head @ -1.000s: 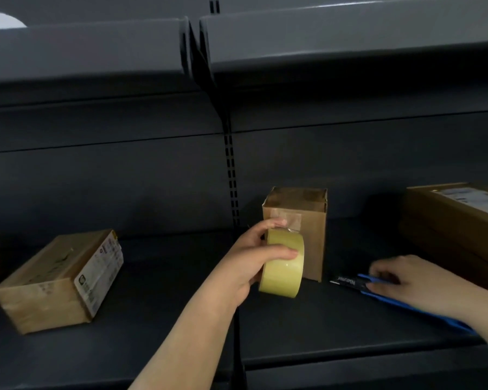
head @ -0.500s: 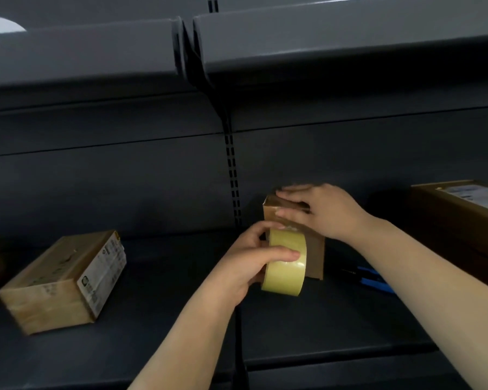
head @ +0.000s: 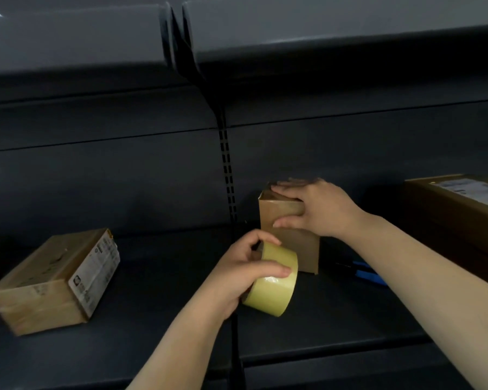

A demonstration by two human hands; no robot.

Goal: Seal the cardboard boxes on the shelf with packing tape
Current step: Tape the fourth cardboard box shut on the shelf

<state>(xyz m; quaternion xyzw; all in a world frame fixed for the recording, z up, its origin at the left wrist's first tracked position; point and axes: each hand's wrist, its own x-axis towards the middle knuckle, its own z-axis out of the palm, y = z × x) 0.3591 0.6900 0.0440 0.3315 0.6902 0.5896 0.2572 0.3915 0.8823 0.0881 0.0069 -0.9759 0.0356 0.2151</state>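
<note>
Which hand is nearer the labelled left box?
Left. The left hand, gripping the tape roll, is right of the labelled box; the right hand holds the upright box farther right.

I see a dark grey shelf (head: 158, 319) carrying three cartons. On my left a labelled cardboard box (head: 51, 280) lies flat at an angle. Near the middle a small box (head: 299, 249) stands upright, with a blue-handled tool (head: 368, 274) lying just to its right. A large box (head: 457, 215) sits far right.
</note>
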